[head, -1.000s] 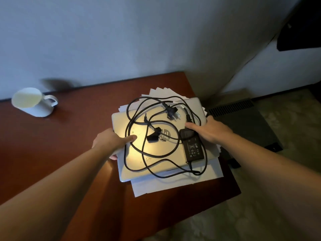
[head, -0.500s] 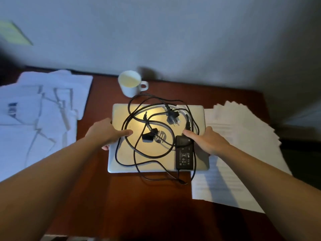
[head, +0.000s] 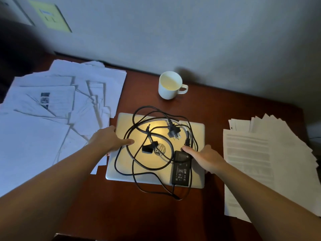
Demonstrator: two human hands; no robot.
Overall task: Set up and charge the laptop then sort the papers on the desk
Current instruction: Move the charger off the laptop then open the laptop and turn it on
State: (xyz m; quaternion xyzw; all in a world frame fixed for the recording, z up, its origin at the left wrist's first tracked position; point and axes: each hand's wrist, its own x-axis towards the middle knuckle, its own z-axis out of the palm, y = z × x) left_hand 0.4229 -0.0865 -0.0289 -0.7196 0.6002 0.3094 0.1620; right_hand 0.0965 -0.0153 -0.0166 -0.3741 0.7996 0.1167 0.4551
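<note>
A flat, shiny silver laptop (head: pixel 154 177) lies shut in the middle of the smooth dark-red wooden desk (head: pixel 139 214). A black boxy charger (head: pixel 180 171) with a tangled cord sits on its lid.

The left hand (head: pixel 107 140) grips the left edge. The right hand (head: pixel 206 157) grips the right edge, with its thumb on the charger.

A round white mug (head: pixel 169 87) stands behind. A messy heap of white papers (head: pixel 52 119) touches the left side. A fanned paper stack (head: pixel 260 162) lies near the right, with bare desk in front.

Wall (head: pixel 191 32): plain, pale grey-blue, darker toward the left.
Desk (head: pixel 139 214): smooth, dark red-brown wood, with its back edge against the wall.
On the wall: a yellow-green sheet (head: pixel 50 18) at the top left.
Light: the room is dim, with one warm yellow glow over the middle of the desk.
Far left: too dark to tell.
</note>
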